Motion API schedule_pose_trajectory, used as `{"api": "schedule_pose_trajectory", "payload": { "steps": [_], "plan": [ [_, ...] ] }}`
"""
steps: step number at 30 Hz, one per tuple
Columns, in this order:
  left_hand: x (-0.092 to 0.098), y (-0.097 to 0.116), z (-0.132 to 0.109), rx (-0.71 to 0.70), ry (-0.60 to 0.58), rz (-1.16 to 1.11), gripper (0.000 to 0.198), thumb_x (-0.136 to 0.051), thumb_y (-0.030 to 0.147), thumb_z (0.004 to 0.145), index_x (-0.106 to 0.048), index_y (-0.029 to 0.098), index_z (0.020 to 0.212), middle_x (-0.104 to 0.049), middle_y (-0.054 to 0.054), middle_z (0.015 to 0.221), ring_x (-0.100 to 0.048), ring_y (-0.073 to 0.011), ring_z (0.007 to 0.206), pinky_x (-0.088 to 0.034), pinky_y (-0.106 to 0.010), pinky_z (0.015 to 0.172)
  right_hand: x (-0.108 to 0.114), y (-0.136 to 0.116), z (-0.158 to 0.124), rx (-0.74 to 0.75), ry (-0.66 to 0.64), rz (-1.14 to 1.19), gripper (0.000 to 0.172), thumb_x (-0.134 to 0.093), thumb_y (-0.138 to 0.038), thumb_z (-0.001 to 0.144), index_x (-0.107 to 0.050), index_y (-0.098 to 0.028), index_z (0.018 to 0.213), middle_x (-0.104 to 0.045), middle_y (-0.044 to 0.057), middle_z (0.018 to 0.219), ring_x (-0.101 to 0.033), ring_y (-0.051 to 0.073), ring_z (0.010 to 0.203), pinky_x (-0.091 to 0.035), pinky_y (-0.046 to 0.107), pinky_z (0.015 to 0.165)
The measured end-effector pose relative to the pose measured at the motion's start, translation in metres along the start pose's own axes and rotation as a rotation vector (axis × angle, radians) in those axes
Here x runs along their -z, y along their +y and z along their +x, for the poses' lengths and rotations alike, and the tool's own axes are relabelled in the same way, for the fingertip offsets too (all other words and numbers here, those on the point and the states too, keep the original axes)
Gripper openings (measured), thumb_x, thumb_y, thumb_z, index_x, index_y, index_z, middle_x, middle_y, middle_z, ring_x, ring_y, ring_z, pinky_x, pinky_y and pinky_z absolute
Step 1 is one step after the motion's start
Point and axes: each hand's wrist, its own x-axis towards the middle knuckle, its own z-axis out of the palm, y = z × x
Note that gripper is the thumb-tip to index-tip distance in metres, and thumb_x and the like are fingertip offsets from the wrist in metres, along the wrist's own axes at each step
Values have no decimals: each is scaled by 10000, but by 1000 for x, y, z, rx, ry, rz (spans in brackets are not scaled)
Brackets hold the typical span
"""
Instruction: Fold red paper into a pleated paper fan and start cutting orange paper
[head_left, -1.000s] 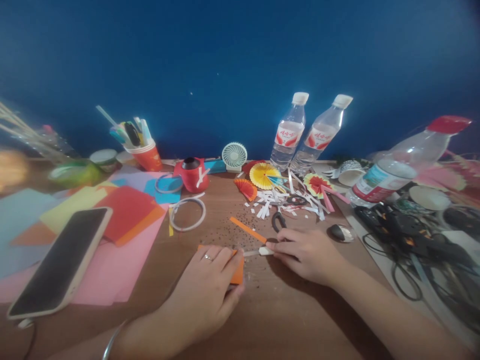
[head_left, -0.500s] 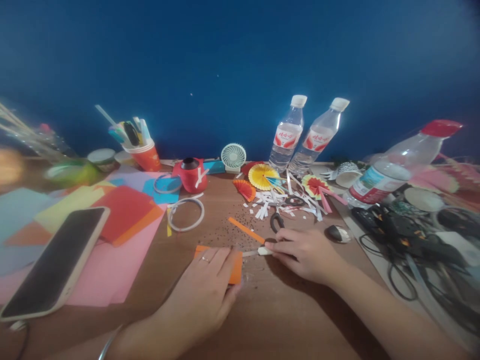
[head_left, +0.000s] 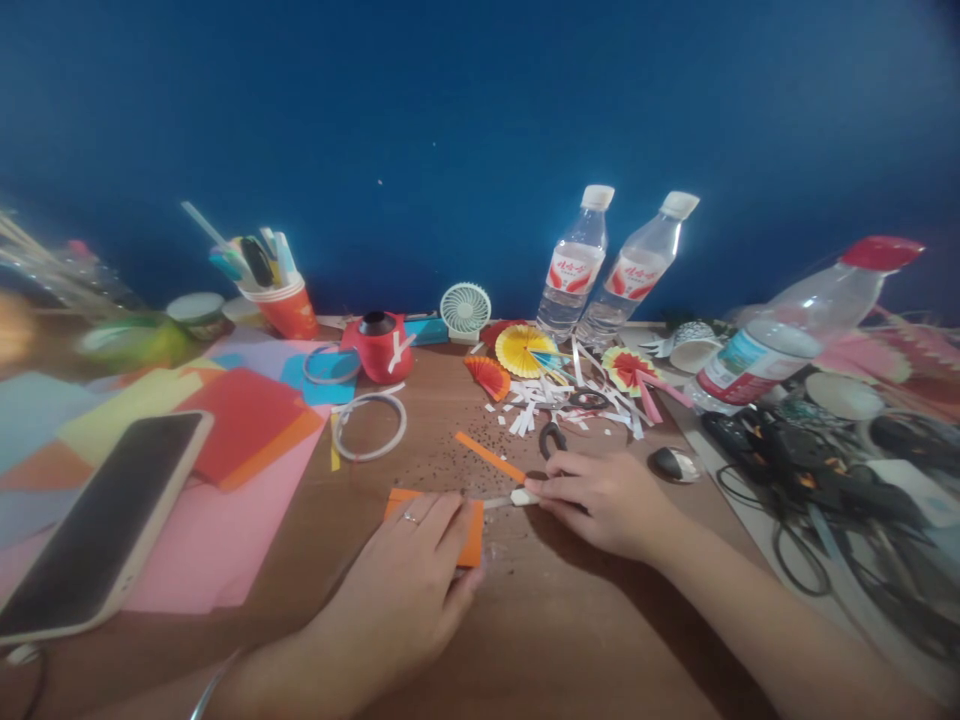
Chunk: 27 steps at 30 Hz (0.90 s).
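Note:
My left hand (head_left: 420,560), with a ring on one finger, is closed over a folded piece of orange paper (head_left: 396,500) and holds it down on the wooden table (head_left: 525,640). Its fingers reach the far edge and its thumb lies by the near right corner. In my right hand (head_left: 600,497), the fingers are closed around a utility knife (head_left: 524,496) with a white front end. The knife's thin blade (head_left: 496,503) lies low, its tip at the paper's right edge; whether it runs under the paper is hidden. A narrow orange paper strip (head_left: 489,457) lies just beyond the knife.
Scissors (head_left: 552,440), white paper scraps (head_left: 529,410) and folded paper fans (head_left: 525,352) lie beyond my right hand. A tape roll (head_left: 370,427), coloured paper (head_left: 255,425) and a phone (head_left: 105,525) are leftward. Bottles (head_left: 574,265) stand behind; black cables (head_left: 817,480) crowd the right.
The view has shifted very slightly. Both hands stay in nearly the same place, with the knife and the orange paper almost unmoved.

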Motion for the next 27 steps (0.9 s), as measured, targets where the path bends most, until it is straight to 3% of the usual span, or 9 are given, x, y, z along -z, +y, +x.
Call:
{"api": "schedule_pose_trajectory", "payload": {
  "steps": [5,11,18,27],
  "plan": [
    [2,1,-1,-9,-20,-60,402,-414,303,839,-457,135,1201,-532,-122,1136,-492,-261,1010,-430,-422,842,4,1,-3,-11,-15,34,243,-423,-306,880,-650,-312,966,-615,-20,785,-533,88,629,-291,225,526],
    [5,7,-9,-89,-137,-138,640,-462,497,782,-381,112,1288,-493,-147,1223,-461,-291,1076,-416,-442,880,15,8,-10,7,-120,127,240,-432,-294,879,-660,-291,952,-625,-6,801,-547,89,645,-315,214,543],
    [-3,10,-12,-9,-138,-73,648,-403,494,813,-353,81,1310,-439,-175,1278,-431,-304,1117,-414,-432,890,16,8,-9,9,-112,140,235,-444,-290,876,-672,-273,929,-628,0,790,-543,85,624,-312,214,530],
    [2,9,-7,-8,-132,-126,593,-461,436,795,-401,97,1277,-491,-156,1208,-428,-299,1107,-408,-430,900,16,7,-6,22,-83,97,237,-440,-299,877,-674,-281,902,-626,-19,777,-523,69,595,-282,217,498]
  ]
}}
